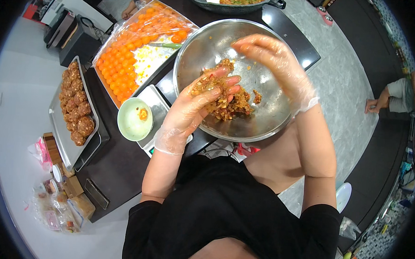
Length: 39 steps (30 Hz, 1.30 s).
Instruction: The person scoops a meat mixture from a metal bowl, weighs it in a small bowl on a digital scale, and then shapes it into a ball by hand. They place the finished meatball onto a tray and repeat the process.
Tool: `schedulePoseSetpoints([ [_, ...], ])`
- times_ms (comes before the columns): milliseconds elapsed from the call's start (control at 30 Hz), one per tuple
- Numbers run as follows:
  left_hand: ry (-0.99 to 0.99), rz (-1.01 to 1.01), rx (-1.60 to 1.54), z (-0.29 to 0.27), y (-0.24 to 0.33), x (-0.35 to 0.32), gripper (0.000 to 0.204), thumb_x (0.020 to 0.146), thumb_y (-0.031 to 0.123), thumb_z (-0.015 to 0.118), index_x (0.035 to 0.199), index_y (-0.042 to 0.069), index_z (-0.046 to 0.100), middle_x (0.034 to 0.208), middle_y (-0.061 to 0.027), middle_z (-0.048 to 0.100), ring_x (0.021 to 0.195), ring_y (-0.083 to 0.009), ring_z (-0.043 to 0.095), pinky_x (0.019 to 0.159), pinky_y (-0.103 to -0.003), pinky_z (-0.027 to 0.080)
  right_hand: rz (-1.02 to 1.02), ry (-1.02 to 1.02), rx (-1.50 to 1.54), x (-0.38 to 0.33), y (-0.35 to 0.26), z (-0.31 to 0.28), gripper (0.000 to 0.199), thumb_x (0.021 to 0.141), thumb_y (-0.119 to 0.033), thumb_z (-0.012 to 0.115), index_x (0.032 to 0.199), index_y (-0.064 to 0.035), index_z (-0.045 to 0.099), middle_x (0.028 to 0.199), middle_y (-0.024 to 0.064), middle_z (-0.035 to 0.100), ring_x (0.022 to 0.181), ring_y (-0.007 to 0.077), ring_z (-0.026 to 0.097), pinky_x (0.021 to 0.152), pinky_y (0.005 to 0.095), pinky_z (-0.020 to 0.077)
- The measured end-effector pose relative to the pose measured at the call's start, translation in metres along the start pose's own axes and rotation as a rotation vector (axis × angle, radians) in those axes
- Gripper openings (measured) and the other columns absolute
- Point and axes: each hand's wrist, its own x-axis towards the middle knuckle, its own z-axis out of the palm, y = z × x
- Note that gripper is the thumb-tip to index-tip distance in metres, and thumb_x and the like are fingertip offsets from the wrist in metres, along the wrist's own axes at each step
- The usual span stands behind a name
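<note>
A wide steel mixing bowl (275,116) stands before me, a crumbly brown and orange filling (229,113) heaped in its lower left part. My left hand (197,99), in a clear plastic glove, is cupped palm up over the bowl's left side, with a clump of filling (207,87) in it. Over the right side, my right hand (273,58) is raised, also gloved and greasy, its fingers stretched and slightly curved with nothing in them. Left of the bowl, a pale green bowl (129,130) with a small orange bit inside sits on a kitchen scale (158,110).
A plastic-covered tray of orange egg yolks (120,65) with a green-handled tool lies at upper left. Farther left is a metal tray (61,118) of brown balls (75,103). A dark pan (243,8) stands at the back. Other people's hands (377,105) show at right and upper left.
</note>
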Motion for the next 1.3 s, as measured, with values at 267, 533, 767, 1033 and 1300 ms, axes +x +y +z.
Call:
schedulePoseSetpoints([
  [267, 0.08, 0.008, 0.035, -0.012, 0.007, -0.004, 0.044, 0.096, 0.01, 0.055, 0.135, -0.006, 0.043, 0.133, -0.0227, 0.053, 0.119, -0.0324, 0.057, 0.099, -0.039, 0.048, 0.243, -0.037, -1.147, 0.02, 0.056, -0.045, 0.026, 0.079, -0.015, 0.065, 0.102, -0.0083, 0.072, 0.095, 0.0193, 0.069, 0.094, 0.0327, 0.067, 0.083, 0.04, 0.0524],
  [533, 0.124, 0.011, -0.15, -0.025, 0.005, -0.008, 0.04, 0.098, 0.014, 0.051, 0.132, -0.007, 0.046, 0.13, -0.0244, 0.055, 0.117, -0.0316, 0.058, 0.099, -0.039, 0.048, 0.199, -0.295, -1.383, 0.054, 0.108, -0.015, 0.017, 0.077, -0.011, 0.063, 0.088, -0.0025, 0.072, 0.091, 0.0213, 0.069, 0.089, 0.0371, 0.067, 0.079, 0.043, 0.0536],
  [767, 0.17, 0.064, -0.059, -0.025, 0.006, -0.014, 0.039, 0.1, 0.017, 0.05, 0.13, -0.007, 0.048, 0.128, -0.0239, 0.056, 0.116, -0.0304, 0.059, 0.099, -0.039, 0.049, 0.41, -0.334, -1.007, 0.052, 0.107, -0.011, 0.012, 0.074, -0.009, 0.07, 0.082, 0.0006, 0.071, 0.079, 0.017, 0.07, 0.076, 0.0279, 0.069, 0.072, 0.0351, 0.0541],
  [1033, 0.143, 0.087, -0.316, -0.021, -0.001, -0.001, 0.044, 0.102, 0.027, 0.046, 0.133, -0.003, 0.045, 0.131, -0.0181, 0.055, 0.12, -0.0277, 0.055, 0.103, -0.041, 0.045, -0.017, -0.144, -0.045, 0.021, 0.016, 0.05, 0.012, 0.077, -0.006, 0.072, 0.087, 0.0013, 0.072, 0.083, 0.0076, 0.071, 0.074, 0.0133, 0.064, 0.07, 0.027, 0.0515],
  [1300, 0.079, 0.053, -0.262, -0.016, -0.009, 0.002, 0.04, 0.097, 0.017, 0.05, 0.132, -0.003, 0.047, 0.13, -0.0169, 0.055, 0.117, -0.028, 0.056, 0.102, -0.043, 0.045, 0.144, -0.207, -0.196, 0.03, 0.027, 0.039, 0.023, 0.073, -0.012, 0.078, 0.087, -0.0027, 0.063, 0.079, 0.0042, 0.063, 0.076, 0.0107, 0.059, 0.071, 0.0272, 0.0483],
])
